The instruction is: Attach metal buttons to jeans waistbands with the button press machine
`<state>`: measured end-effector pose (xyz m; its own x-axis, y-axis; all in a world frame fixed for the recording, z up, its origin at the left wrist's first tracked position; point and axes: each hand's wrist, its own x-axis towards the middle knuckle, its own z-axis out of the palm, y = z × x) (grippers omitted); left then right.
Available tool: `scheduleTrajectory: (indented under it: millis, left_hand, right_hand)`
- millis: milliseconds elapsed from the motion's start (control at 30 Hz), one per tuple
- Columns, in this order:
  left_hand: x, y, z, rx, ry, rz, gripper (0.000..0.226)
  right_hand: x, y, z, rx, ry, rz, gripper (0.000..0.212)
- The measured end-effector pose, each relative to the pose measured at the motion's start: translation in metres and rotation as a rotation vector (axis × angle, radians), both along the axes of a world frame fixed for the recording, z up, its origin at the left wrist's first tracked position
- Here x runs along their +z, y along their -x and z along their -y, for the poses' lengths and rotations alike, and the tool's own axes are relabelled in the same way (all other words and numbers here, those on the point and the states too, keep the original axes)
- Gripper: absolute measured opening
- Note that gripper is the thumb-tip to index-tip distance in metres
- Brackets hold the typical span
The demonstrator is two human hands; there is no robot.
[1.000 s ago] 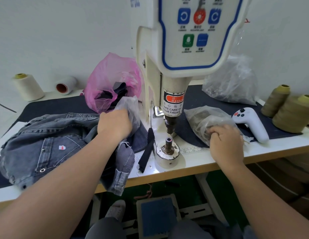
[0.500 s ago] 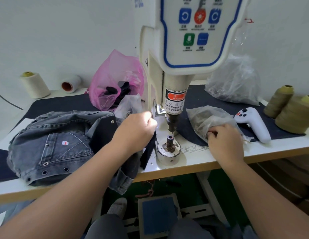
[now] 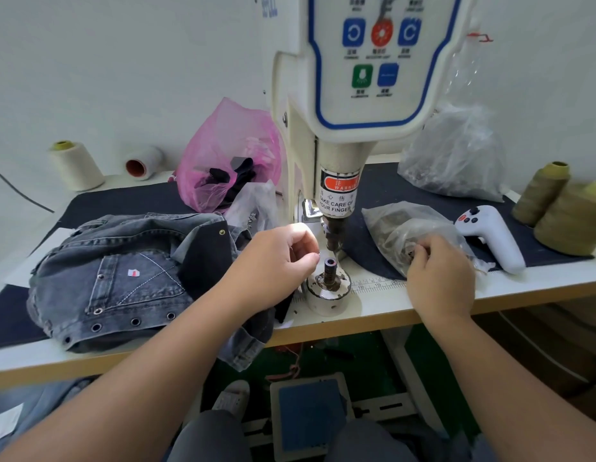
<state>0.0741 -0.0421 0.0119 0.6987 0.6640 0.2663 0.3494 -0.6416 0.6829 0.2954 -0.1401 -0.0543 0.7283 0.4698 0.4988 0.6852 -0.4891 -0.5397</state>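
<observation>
The button press machine [image 3: 363,78] stands at the middle of the table, its upper punch [image 3: 334,235] raised above the lower die [image 3: 330,263]. Grey denim jeans [image 3: 123,271] lie bunched to the left of the die, with eyelets along the near edge. My left hand [image 3: 276,261] hovers just left of the die, thumb and fingers pinching a small metal piece close to the die's top. My right hand [image 3: 439,275] reaches into a clear bag of metal buttons [image 3: 396,225], fingertips curled round a button inside it.
Behind the jeans are a pink bag [image 3: 230,151] and a small clear bag [image 3: 256,205]. A larger clear bag [image 3: 456,158], a white controller [image 3: 493,235] and olive thread cones [image 3: 569,218] sit at the right. A foot pedal [image 3: 309,415] lies under the table.
My left hand left the small clear bag and came right to the lower die, pinching a small piece. My right hand stayed in the button bag, fingers working.
</observation>
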Motion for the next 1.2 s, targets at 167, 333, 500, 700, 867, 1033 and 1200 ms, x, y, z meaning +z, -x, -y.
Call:
scheduleTrajectory:
  millis: [167,333,500,700,867,1033,1200]
  left_hand:
    - [-0.001,-0.002,0.000,0.103,0.066,0.066,0.016]
    - [-0.004,-0.008,0.003,0.196,0.080,0.112,0.014]
    - [-0.006,-0.009,0.004,0.225,0.183,0.178,0.010]
    - [-0.006,-0.008,0.003,0.167,0.217,0.194,0.009]
    - [-0.009,-0.009,0.008,0.081,0.216,0.165,0.010]
    - [-0.006,-0.010,0.011,0.020,0.237,0.127,0.021]
    - [-0.007,-0.011,0.010,0.004,0.290,0.124,0.029]
  right_hand:
    - [0.000,0.000,0.001,0.003,-0.007,-0.006,0.012]
    - [0.001,0.001,0.003,0.019,-0.032,-0.018,0.012]
    - [0.002,0.002,0.003,0.030,-0.050,-0.005,0.011]
    - [0.002,0.002,0.003,0.027,-0.035,-0.010,0.011]
    - [0.002,0.002,0.003,0.027,-0.035,-0.006,0.011]
    - [0.001,0.001,0.002,0.026,-0.038,-0.007,0.011]
    - [0.000,0.001,0.002,0.021,-0.050,-0.015,0.011]
